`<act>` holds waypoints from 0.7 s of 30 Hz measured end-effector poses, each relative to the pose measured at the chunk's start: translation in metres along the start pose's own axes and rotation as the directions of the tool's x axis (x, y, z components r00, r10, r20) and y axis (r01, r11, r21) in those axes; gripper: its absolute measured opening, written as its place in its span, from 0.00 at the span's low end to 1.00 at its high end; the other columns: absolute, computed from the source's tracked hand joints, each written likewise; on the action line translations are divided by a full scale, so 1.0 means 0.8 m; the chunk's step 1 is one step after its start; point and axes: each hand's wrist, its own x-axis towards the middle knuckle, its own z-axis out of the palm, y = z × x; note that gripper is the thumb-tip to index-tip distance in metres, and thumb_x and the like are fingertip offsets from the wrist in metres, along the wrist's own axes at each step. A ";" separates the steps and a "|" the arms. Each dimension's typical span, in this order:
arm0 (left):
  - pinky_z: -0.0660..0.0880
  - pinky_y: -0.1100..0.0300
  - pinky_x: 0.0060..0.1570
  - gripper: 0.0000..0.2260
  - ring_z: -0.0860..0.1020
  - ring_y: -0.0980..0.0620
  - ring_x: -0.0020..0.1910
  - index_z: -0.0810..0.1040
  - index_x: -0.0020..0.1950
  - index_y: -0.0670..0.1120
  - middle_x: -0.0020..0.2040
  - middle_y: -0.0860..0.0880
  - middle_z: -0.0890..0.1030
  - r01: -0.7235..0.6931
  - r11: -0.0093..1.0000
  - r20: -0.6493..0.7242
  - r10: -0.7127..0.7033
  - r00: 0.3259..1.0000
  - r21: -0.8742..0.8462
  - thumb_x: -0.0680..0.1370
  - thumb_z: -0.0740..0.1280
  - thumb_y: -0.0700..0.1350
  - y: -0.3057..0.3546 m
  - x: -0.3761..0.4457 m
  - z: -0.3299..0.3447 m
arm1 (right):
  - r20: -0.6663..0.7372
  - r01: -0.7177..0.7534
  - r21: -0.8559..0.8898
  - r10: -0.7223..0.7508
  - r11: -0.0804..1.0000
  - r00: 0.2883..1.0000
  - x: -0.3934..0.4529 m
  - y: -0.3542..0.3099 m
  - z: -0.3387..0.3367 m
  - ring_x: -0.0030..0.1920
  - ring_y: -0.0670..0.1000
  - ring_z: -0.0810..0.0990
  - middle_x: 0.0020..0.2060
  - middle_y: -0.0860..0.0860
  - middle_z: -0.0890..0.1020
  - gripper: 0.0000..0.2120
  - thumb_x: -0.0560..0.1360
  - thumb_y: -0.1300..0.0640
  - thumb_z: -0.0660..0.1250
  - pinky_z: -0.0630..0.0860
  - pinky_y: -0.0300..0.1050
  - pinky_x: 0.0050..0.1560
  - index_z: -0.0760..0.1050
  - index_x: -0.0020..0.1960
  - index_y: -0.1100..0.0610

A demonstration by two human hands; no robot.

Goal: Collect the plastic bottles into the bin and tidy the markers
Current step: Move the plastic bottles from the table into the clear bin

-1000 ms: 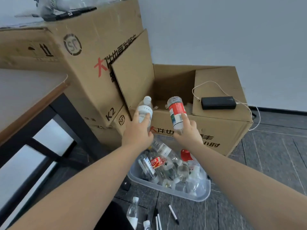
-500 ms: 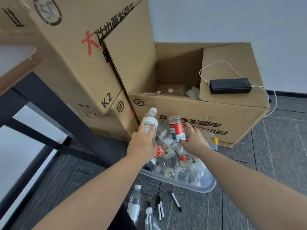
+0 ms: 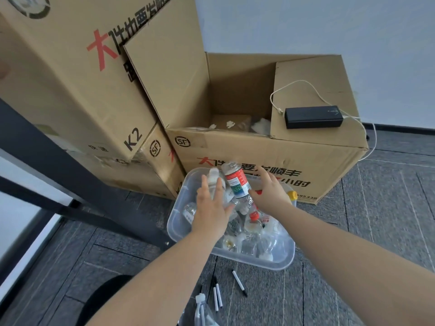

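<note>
Two bottles are being dropped into the clear bin (image 3: 179,228), which is already full of bottles. The left hand (image 3: 211,208) is spread out and holds nothing, with the white-cap bottle (image 3: 215,178) just past its fingers. The right hand (image 3: 270,191) is spread out too, beside the red-label bottle (image 3: 236,183). Next, the bottle on the floor (image 3: 202,310) should be picked up, then the markers (image 3: 217,295) gathered.

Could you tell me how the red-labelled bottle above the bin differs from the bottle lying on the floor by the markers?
The red-labelled bottle is in mid-air over the bin, between open hands; the floor bottle lies on the tiles, uncollected. The red-labelled bottle shows a red, green and white label; the floor bottle shows none from here. Both are clear plastic.
</note>
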 end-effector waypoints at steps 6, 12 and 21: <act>0.49 0.41 0.73 0.37 0.35 0.42 0.76 0.34 0.76 0.58 0.75 0.49 0.28 0.107 0.988 0.318 -0.067 0.946 -0.109 0.78 0.54 0.66 0.000 -0.006 0.026 | 0.047 0.047 -0.014 -0.046 0.999 0.998 -0.003 -0.005 0.002 0.76 0.54 0.56 0.77 0.51 0.56 0.35 0.77 0.50 0.62 0.68 0.58 0.68 0.47 0.78 0.48; 0.47 0.44 0.74 0.34 0.38 0.42 0.77 0.36 0.77 0.54 0.77 0.46 0.32 0.011 0.995 0.261 -0.038 0.965 0.103 0.79 0.49 0.65 -0.032 -0.004 0.011 | 0.065 0.076 -0.057 -0.072 0.996 0.995 0.002 -0.012 0.002 0.77 0.53 0.52 0.77 0.51 0.55 0.35 0.78 0.49 0.62 0.64 0.56 0.71 0.47 0.78 0.47; 0.47 0.43 0.74 0.32 0.38 0.44 0.77 0.38 0.78 0.54 0.78 0.47 0.35 -0.010 0.972 0.145 -0.025 0.989 0.237 0.80 0.49 0.63 -0.026 -0.008 -0.064 | 0.062 0.198 -0.161 -0.191 0.967 0.980 -0.009 -0.052 -0.029 0.78 0.52 0.47 0.78 0.51 0.51 0.33 0.80 0.46 0.59 0.57 0.55 0.73 0.45 0.78 0.46</act>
